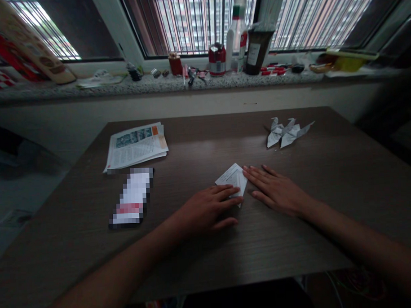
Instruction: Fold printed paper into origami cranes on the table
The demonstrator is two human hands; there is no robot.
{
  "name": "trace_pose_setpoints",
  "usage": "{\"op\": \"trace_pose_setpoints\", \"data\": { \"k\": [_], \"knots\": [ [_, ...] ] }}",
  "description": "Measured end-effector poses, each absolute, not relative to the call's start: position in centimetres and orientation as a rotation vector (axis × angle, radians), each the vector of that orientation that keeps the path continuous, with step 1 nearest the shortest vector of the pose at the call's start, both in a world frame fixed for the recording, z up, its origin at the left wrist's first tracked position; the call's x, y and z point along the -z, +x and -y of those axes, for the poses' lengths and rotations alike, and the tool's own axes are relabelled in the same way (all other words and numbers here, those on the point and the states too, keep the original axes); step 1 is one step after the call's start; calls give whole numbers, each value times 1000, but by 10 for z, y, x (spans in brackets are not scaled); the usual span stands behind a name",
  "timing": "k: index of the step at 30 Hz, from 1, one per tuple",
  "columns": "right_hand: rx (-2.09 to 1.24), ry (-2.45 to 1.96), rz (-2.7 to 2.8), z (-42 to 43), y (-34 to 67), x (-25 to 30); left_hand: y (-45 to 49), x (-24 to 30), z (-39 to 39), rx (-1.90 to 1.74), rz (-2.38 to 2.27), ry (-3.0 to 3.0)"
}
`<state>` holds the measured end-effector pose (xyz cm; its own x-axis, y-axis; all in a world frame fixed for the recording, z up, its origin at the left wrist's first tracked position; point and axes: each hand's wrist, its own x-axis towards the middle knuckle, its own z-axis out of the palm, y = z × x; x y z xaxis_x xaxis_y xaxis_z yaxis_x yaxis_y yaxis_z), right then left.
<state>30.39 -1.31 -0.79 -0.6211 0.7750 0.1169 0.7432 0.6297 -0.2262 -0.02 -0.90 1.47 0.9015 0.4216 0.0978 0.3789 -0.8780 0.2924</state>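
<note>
A small folded piece of printed paper (233,172), roughly diamond-shaped, lies on the table in front of me. My left hand (212,207) rests with its fingers stretched over the paper's lower left part, covering some of it. My right hand (277,189) lies flat to the right, and its fingertips touch the paper's right edge. Neither hand is closed around anything. Beyond my right hand stand folded paper cranes (287,131) made of similar printed paper, close against each other.
The brown wooden table (182,258) reaches toward a window wall. On its left are a stack of printed sheets (136,147) and a phone (133,197) with a blurred screen. A granite sill (162,86) behind carries a red can (217,59), a dark tube (255,51) and small clutter.
</note>
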Motion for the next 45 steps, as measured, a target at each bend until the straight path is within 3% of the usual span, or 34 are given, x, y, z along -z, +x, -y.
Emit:
{"op": "trace_pose_setpoints", "data": {
  "k": [24,34,45],
  "knots": [
    [-197,-1031,2762,21,284,11,-5,-22,5,-158,-513,2735],
    [-124,-1225,2620,-4,289,21,-6,-21,6,-179,-531,2739],
    [-296,-1124,2556,3,286,12,2,-12,14,-215,-616,2832]
  ]
}}
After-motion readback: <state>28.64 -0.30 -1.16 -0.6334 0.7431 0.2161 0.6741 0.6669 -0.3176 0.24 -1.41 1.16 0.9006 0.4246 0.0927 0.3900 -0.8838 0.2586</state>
